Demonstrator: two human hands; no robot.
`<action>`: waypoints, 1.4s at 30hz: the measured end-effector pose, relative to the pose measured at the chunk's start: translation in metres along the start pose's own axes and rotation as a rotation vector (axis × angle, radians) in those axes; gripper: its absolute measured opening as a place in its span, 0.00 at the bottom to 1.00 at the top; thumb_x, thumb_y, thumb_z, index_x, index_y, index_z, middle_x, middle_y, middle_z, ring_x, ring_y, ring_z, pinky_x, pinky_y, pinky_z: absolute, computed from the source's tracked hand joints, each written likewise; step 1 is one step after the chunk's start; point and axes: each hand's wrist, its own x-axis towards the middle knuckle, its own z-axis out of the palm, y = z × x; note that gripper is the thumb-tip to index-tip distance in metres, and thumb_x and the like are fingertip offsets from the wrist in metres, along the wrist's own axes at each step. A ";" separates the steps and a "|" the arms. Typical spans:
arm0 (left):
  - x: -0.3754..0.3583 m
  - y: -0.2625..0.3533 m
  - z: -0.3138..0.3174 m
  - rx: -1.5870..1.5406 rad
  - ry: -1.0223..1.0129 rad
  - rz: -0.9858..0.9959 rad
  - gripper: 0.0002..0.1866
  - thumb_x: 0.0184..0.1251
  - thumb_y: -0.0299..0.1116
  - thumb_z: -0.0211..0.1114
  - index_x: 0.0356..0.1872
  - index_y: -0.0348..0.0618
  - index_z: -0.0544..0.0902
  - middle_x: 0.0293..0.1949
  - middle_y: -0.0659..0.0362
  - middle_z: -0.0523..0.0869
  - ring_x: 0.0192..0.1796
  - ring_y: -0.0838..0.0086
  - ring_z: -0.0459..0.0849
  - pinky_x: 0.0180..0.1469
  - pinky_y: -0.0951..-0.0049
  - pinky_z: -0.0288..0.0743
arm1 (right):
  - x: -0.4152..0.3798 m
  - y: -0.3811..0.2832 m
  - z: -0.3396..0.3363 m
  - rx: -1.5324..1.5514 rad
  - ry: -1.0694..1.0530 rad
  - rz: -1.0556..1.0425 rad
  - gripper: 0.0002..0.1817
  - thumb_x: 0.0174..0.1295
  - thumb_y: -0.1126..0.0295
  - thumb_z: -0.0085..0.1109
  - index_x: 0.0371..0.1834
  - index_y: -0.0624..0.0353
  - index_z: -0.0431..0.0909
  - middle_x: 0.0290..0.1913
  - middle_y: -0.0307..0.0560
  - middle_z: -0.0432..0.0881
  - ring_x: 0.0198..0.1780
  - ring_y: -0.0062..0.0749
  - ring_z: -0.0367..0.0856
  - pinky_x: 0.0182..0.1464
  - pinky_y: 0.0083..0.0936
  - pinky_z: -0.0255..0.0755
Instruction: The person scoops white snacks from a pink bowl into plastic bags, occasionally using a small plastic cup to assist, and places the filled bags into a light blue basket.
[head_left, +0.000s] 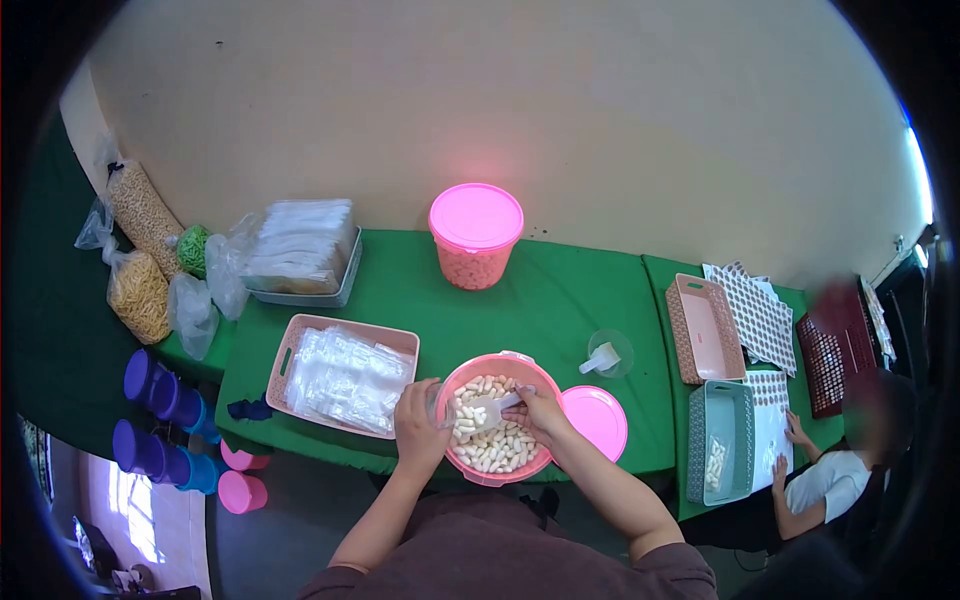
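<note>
A pink bucket (536,374) stands at the front edge of the green table, part filled with white oblong pieces (495,460). My left hand (418,425) is closed around a clear cup (441,404), held over the bucket's left rim. With my right hand (540,413) I grip the handle of a whitish scoop (487,411). The scoop carries several of the white pieces and is tilted toward the cup, just above the contents. To the right of the bucket lies its round pink lid (597,425).
A lidded pink bucket (474,262) stands behind. To the left are a pink basket of clear bags (408,345) and a grey bin of packets (352,275). A second scoop (602,358) rests in a clear bowl. At right, a person (830,480) sits beside a teal basket (740,400).
</note>
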 end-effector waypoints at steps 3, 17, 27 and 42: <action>-0.004 0.002 -0.006 -0.144 0.181 0.135 0.26 0.45 0.27 0.73 0.48 0.41 0.74 0.42 0.51 0.78 0.46 0.55 0.79 0.48 0.60 0.73 | -0.013 -0.005 0.004 0.066 0.036 -0.056 0.16 0.73 0.59 0.47 0.47 0.64 0.69 0.38 0.50 0.78 0.36 0.34 0.82 0.39 0.28 0.82; 0.022 0.049 -0.022 -0.093 -0.111 0.124 0.26 0.43 0.28 0.74 0.47 0.42 0.76 0.38 0.54 0.80 0.43 0.60 0.81 0.46 0.63 0.74 | -0.110 -0.073 0.013 0.228 0.186 -0.611 0.14 0.71 0.59 0.52 0.41 0.60 0.73 0.36 0.43 0.78 0.31 0.27 0.80 0.34 0.23 0.77; 0.020 0.073 -0.005 0.015 -0.304 0.287 0.32 0.38 0.31 0.75 0.51 0.46 0.75 0.44 0.55 0.79 0.49 0.58 0.77 0.50 0.60 0.68 | -0.139 -0.079 0.031 -0.159 0.096 -0.890 0.10 0.66 0.71 0.59 0.41 0.68 0.73 0.33 0.45 0.78 0.32 0.27 0.83 0.33 0.24 0.83; 0.018 0.068 -0.005 -0.195 -0.163 0.164 0.36 0.42 0.25 0.73 0.56 0.42 0.65 0.50 0.51 0.75 0.53 0.59 0.77 0.58 0.59 0.67 | -0.143 -0.094 0.037 -0.528 0.204 -1.154 0.09 0.61 0.74 0.65 0.40 0.67 0.76 0.35 0.45 0.81 0.36 0.24 0.82 0.36 0.20 0.79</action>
